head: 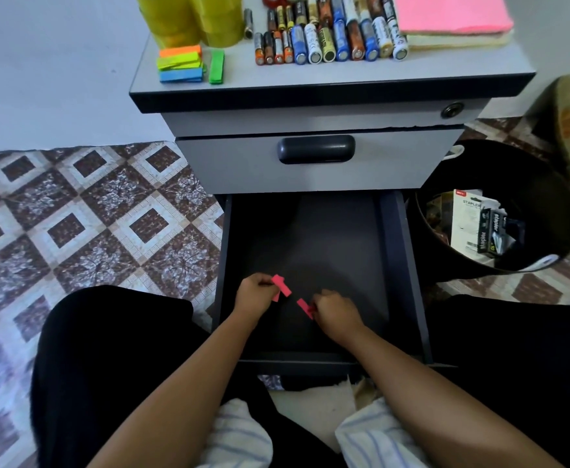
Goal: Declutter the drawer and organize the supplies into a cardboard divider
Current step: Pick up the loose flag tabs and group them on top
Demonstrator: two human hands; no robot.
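The lower drawer (408, 265) of a grey cabinet is pulled open, its dark floor bare apart from my hands. My left hand (256, 293) pinches a small pink sticky strip (281, 286) near the drawer's front left. My right hand (336, 310) pinches another pink strip (305, 308) just to the right of it. The two strips are apart. On the cabinet top (310, 76) lie several batteries (327, 38), coloured sticky-note strips (182, 64), yellow tape rolls (189, 18) and a pink pad (452, 11). No cardboard divider is in view.
A black bin (547, 204) with stapler packaging (479, 224) stands right of the drawer. The upper drawer (317, 157) is closed. Patterned floor covering (91, 214) spreads to the left. My knees flank the drawer front.
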